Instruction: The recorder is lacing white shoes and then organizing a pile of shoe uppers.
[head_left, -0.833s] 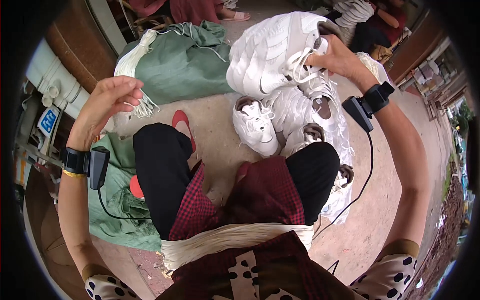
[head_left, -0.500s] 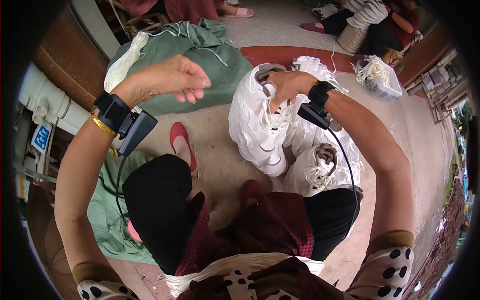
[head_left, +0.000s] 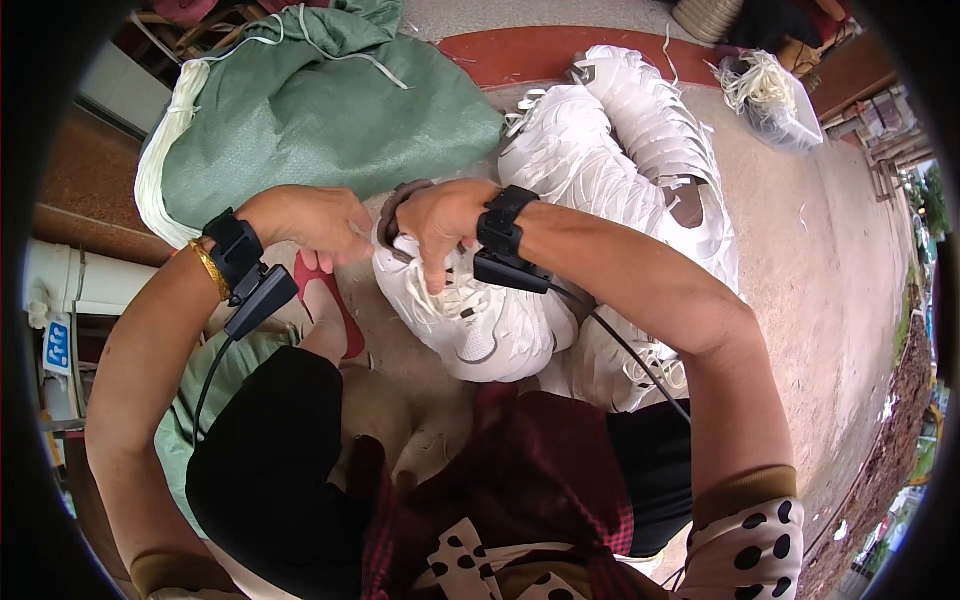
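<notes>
"Where are we holding the white, brown-lined lace-up shoe (head_left: 457, 305)?"
"Our right hand (head_left: 443, 218) is gripping its collar, toe slanting rightward, lapward; our left hand (head_left: 315, 222) is staying just leftward, grip unclear."

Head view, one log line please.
right hand: gripping white shoes; left hand: near collar, contact unclear; green sack: beyond left hand

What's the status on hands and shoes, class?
Right hand gripping white lace-up shoe stack by brown collar. Left hand alongside, contact unclear. Right hand partly covers collar.
</notes>
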